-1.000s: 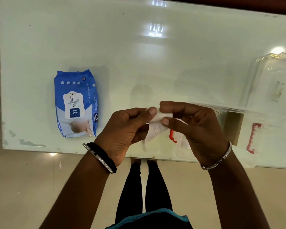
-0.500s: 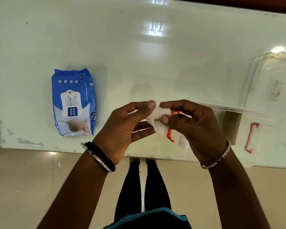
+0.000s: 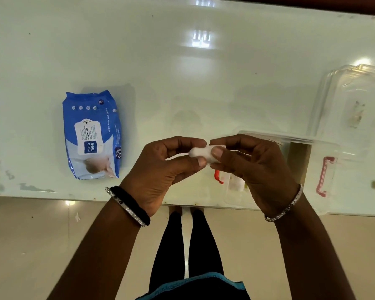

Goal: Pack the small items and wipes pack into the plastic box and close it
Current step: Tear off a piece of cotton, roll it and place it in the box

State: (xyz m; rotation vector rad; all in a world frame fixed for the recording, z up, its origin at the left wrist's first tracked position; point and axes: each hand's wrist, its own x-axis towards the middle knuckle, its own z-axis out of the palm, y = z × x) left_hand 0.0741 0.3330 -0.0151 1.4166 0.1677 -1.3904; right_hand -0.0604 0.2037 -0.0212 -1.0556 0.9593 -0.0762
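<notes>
Both hands, left hand [image 3: 160, 169] and right hand [image 3: 253, 167], pinch a small white wad [image 3: 200, 152], now folded tighter than before. Behind them lies the clear box [image 3: 325, 182], partly hidden by the right hand; the wipes pack [image 3: 92, 135] lies far left on the table [image 3: 204, 83].

The plastic box [image 3: 236, 191] is largely hidden behind the right hand [image 3: 256, 169] — its contents cannot be made out — and the clear lid [image 3: 355, 109] is cut off at the right edge.
</notes>
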